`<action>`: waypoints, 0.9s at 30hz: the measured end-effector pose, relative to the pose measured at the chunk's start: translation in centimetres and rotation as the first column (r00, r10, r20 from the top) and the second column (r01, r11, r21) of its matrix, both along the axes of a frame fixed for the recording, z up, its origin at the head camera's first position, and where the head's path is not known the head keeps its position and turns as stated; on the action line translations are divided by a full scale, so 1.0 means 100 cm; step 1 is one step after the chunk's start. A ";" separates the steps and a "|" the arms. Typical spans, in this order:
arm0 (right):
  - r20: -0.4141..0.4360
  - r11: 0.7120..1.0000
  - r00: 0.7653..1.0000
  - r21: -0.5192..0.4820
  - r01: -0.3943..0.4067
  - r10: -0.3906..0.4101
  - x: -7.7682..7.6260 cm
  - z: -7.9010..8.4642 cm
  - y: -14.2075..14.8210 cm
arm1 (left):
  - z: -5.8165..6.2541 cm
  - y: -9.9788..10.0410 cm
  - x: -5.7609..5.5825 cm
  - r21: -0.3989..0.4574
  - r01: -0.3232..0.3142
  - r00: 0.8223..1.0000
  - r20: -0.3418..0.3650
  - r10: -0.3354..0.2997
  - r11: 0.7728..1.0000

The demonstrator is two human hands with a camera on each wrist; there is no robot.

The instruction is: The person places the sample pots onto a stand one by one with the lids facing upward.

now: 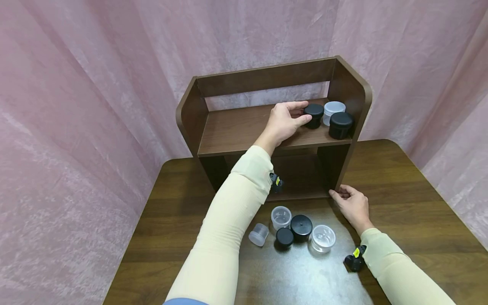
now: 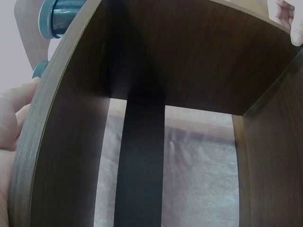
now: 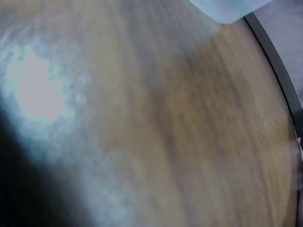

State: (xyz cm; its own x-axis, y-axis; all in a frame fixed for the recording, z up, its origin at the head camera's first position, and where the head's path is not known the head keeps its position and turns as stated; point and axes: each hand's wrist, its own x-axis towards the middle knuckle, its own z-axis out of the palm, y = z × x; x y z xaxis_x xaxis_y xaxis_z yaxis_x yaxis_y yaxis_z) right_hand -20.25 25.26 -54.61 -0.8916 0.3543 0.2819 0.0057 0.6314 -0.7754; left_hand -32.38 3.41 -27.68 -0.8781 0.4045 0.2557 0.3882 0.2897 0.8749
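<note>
My left hand (image 1: 284,120) reaches onto the upper board of a brown wooden shelf unit (image 1: 244,127). Thumb and fingers pinch a small black lidded jar (image 1: 314,115), which stands close to a clear jar with a whitish lid (image 1: 334,109). Another black jar (image 1: 340,125) is in front of that one, near the right side panel. Low down, my right hand (image 1: 352,206) touches the front bottom corner of this panel, its fingers loosely bent. In the left wrist view, the left hand (image 2: 12,123) is partly hidden behind a board's edge.
On the table (image 1: 171,237), before the unit, stand clear jars (image 1: 281,217) (image 1: 323,238) and black jars (image 1: 301,226) (image 1: 284,237). A small clear cup (image 1: 259,234) leans or lies at their left. Pink curtain (image 1: 114,84) hangs behind. The right wrist view is blurred.
</note>
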 end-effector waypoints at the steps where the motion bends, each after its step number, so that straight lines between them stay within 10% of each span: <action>1: -0.001 1.000 1.000 -0.001 0.000 0.000 0.000 0.000 0.000 | 0.000 0.000 0.000 0.000 0.001 1.000 -0.002 -0.001 1.000; 27: 0.007 1.000 1.000 0.008 -0.017 0.017 0.001 0.000 0.001 | 0.000 0.002 0.002 -0.039 -0.011 0.999 -0.030 0.010 0.999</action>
State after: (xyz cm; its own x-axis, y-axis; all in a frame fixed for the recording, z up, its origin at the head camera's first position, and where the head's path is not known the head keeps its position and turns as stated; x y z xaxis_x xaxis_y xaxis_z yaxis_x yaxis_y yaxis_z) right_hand -20.11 25.38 -54.65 -0.8995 0.3369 0.2783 0.0007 0.6380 -0.7701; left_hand -32.17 3.58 -27.70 -0.8746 0.4052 0.2661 0.4107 0.3278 0.8508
